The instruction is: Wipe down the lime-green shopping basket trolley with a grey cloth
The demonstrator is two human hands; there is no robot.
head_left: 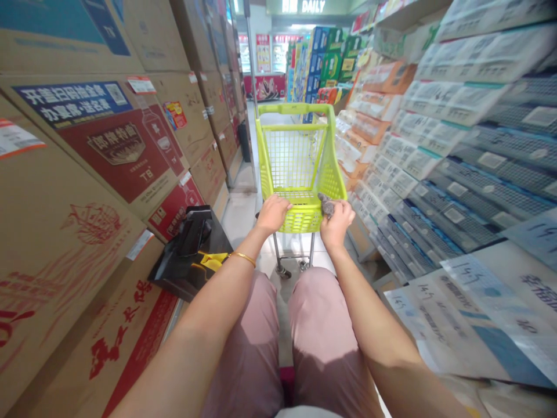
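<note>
**While my left hand (pixel 273 213) and right hand (pixel 337 222) grip its near edge, the yellow-green cart (pixel 300 222) stands straight before me**

I have my hands apart, one clamped at each near corner of the cart, its basket reaching away beyond my fingers. At the cart's right corner, a small grey thing (pixel 326 206) sits under my right thumb; I cannot tell what it is. My knees (pixel 319 296) are just behind the cart, near its wheels (pixel 284 271).

To the cart's left, a strip of pale floor (pixel 238 212) lies open as far as the stacked cartons (pixel 126 142). Nearer me than the cart on that side, a black bag (pixel 191 226) juts out from the cartons beside my left forearm. To the cart's right, the room is tighter: stacked packs (pixel 448 191) slope down close to its side. Well beyond the cart's far end, blue and green boxes (pixel 324 64) stand rightward.
</note>
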